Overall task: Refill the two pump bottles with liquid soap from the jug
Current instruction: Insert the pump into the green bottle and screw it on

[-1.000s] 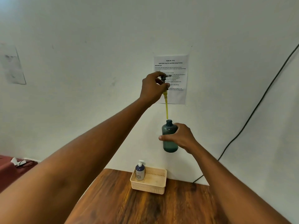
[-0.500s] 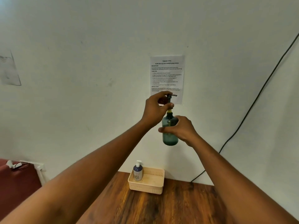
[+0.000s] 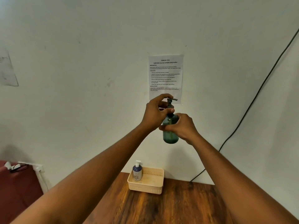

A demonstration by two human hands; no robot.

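Green bottle upright, nozzle pointing right, both hands gripping.

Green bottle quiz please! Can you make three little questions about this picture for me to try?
1. True or false: the green bottle stands on the table.
2. Which hand grips the pump head: A left, B right?
3. Fill in: the white-pump bottle stands in the ____.

Key: 1 false, it is held up in the air; 2 A; 3 basket.
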